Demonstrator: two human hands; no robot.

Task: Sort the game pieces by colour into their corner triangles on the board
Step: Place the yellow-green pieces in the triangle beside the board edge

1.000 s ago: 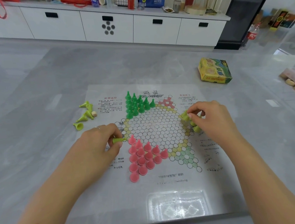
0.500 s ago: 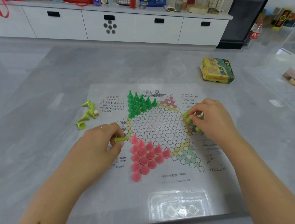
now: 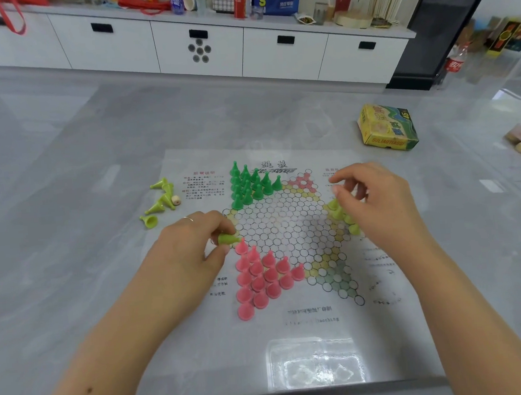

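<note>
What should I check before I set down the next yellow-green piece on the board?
1. Left hand grips a yellow-green piece: ok.
2. Right hand clear of the placed yellow-green pieces: not ok, it hovers over them.
3. Free spots in that corner: cannot tell, hand hides them.
4. Dark green pieces grouped in their corner: ok.
5. Pink pieces grouped: ok.
6. Loose pieces off the board sorted: not ok.

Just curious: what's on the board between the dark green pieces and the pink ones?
Only bare printed circles of the board, plus the left hand holding a lime piece at that gap's left edge, in the head view.
</note>
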